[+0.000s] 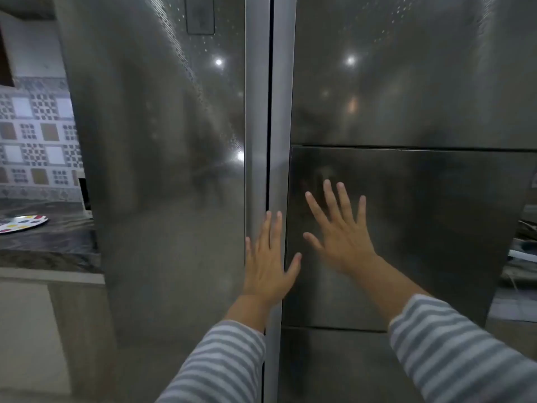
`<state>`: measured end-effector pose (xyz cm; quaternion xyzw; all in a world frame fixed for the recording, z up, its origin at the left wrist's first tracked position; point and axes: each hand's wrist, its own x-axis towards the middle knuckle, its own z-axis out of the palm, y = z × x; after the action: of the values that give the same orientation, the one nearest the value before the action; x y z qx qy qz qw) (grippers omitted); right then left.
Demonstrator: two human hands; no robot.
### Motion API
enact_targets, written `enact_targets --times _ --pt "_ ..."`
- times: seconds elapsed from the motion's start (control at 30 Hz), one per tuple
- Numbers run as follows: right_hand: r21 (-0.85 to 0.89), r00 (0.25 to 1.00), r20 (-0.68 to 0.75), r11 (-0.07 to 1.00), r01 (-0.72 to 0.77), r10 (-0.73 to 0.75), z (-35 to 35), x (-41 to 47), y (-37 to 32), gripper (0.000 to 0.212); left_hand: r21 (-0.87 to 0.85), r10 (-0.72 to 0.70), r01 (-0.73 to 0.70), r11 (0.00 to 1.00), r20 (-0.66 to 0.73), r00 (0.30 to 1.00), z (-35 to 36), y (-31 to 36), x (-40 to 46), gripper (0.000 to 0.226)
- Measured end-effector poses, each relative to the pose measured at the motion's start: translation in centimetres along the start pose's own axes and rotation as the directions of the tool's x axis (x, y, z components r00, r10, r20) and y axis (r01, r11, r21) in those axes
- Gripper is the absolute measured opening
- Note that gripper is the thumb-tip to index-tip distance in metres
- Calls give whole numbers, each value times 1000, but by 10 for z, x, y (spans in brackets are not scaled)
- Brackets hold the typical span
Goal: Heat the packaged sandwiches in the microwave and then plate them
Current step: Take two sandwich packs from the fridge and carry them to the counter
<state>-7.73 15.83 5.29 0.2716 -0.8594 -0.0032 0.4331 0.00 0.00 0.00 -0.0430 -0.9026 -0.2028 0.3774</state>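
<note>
A tall steel two-door fridge fills the view, both doors closed. My left hand lies flat with straight fingers over the middle seam between the doors. My right hand is spread flat on the square panel set into the right door. Neither hand holds anything. No sandwiches and no microwave are in sight. A white plate with coloured spots rests on the dark counter at the far left.
The dark stone counter runs along the left of the fridge, with patterned wall tiles behind it. A small display panel sits high on the left door. Cluttered items show at the right edge.
</note>
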Motion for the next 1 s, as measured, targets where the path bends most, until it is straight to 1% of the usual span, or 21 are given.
enact_targets --times 0.07,0.13,0.2,0.27,0.43,0.53,0.7,0.83,1.0 --pt "-27 998 -32 998 60 -60 20 7 5 75 -121 -76 81 989 38 996 24 -2 5 91" --pt "-89 990 -69 989 115 -122 43 7 11 75 -222 -112 126 967 73 991 47 -5 5 96" --pt "-106 984 -102 985 133 -144 57 9 15 75 -334 -150 177 926 107 983 64 -4 4 99" --pt "-105 982 -122 985 134 -147 62 11 17 75 -379 -180 210 901 115 977 76 -4 5 101" --pt "-124 973 -166 983 138 -158 60 11 16 76 -354 -247 248 902 47 968 89 -8 8 105" --pt "-131 975 -170 984 124 -146 57 12 15 76 -361 -261 264 894 59 964 86 -6 9 107" --pt "-124 982 -129 985 120 -136 54 12 16 78 -359 -289 298 885 79 954 81 2 12 107" --pt "-120 983 -130 986 116 -132 49 6 13 78 -313 -274 280 908 62 960 75 7 3 106" --pt "-122 982 -140 986 112 -129 24 -14 13 78 -256 -225 236 937 73 972 55 26 -22 107"
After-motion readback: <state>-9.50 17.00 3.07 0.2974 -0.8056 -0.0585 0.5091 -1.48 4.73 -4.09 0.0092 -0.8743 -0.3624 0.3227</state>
